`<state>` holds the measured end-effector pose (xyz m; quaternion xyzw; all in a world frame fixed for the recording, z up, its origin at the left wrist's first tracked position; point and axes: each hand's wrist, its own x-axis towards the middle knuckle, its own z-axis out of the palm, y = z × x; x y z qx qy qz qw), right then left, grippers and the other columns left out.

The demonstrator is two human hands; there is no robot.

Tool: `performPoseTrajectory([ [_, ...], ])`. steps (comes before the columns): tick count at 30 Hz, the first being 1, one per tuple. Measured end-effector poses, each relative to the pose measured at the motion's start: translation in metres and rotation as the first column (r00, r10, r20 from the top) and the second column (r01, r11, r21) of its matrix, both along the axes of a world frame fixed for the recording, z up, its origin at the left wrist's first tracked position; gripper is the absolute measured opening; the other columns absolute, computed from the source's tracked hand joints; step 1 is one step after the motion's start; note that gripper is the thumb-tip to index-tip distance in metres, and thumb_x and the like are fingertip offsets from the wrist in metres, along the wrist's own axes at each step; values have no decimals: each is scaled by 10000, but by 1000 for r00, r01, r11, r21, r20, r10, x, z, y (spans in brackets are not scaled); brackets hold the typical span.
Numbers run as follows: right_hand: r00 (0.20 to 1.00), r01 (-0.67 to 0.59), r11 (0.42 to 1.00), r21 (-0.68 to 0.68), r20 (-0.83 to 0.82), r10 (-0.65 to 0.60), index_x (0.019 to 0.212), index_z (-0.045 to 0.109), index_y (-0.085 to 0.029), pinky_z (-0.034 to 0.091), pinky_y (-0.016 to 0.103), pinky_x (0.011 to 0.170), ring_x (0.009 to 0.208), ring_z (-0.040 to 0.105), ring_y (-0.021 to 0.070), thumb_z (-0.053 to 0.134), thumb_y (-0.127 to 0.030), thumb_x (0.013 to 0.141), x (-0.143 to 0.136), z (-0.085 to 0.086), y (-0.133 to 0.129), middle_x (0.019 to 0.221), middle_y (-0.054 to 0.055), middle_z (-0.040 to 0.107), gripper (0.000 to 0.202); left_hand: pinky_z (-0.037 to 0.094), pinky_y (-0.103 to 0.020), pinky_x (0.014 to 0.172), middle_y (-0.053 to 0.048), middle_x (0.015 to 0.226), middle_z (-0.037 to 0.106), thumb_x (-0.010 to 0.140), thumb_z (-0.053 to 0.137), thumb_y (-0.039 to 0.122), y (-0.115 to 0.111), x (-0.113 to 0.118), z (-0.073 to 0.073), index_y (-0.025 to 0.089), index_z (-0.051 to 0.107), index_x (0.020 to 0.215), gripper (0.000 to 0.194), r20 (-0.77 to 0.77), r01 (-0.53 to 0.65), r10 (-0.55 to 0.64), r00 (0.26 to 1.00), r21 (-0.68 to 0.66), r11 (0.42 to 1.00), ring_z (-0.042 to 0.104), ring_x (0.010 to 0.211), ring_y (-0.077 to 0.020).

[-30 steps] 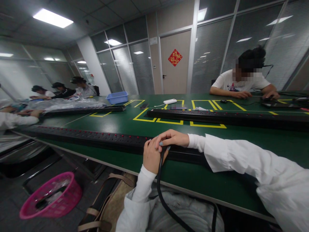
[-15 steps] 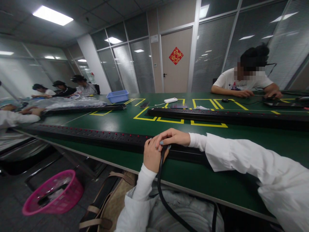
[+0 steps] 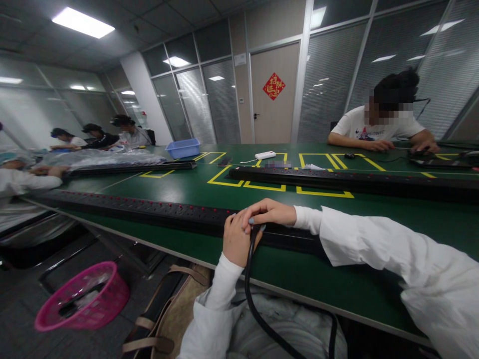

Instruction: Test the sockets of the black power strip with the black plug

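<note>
A long black power strip [image 3: 149, 209] with a row of red dots and sockets lies along the near side of the green table [image 3: 359, 269]. A thick black cable [image 3: 251, 294] comes up from my lap to the strip's front side. My left hand [image 3: 236, 242] is closed around the cable's upper end, thumb on its right side. From the right, my right hand [image 3: 271, 212] reaches over the strip, its bent fingers lying on my left fingers and its thumb near the cable's top. Whatever its fingertips press on is hidden, as is the cable's joint with the strip.
Another black strip [image 3: 355, 182] lies farther back, near a white device [image 3: 265, 155] and a blue bin [image 3: 182, 148]. Yellow tape [image 3: 325, 193] marks the table. A pink basket [image 3: 119, 294] and a bag [image 3: 183, 309] stand below. Co-workers sit across and at left.
Almost nothing differs. Both hands keep their place at the cable and strip, and the view has shifted very slightly.
</note>
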<state>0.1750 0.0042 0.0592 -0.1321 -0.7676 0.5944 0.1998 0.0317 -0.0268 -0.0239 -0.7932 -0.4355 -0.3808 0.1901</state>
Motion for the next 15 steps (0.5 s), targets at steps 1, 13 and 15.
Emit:
performPoseTrajectory([
  [1, 1000, 0, 1000, 3, 1, 0, 883, 603, -53, 400, 321, 841, 832, 574, 143, 545, -210, 778, 0, 0, 0, 857, 96, 616, 198, 346, -386, 850, -90, 977, 598, 765, 492, 300, -1, 0, 0, 159, 561, 970, 258, -1, -3, 3, 1000, 0, 1000, 492, 998, -225],
  [13, 1000, -17, 995, 94, 11, 16, 901, 601, -57, 399, 301, 846, 827, 568, 131, 529, -229, 795, 1, 1, 1, 844, 80, 615, 215, 345, -394, 850, -96, 943, 606, 761, 499, 300, 0, 0, 0, 156, 577, 927, 233, 0, -4, 4, 1000, 22, 1000, 502, 977, -235],
  [15, 1000, -26, 995, 96, 12, 25, 907, 597, -54, 403, 301, 839, 820, 569, 131, 519, -222, 801, 1, 0, 1, 829, 79, 615, 214, 344, -395, 852, -95, 947, 605, 761, 500, 295, 0, 0, 0, 156, 575, 932, 233, 3, 0, 0, 1000, 16, 1000, 500, 981, -236],
])
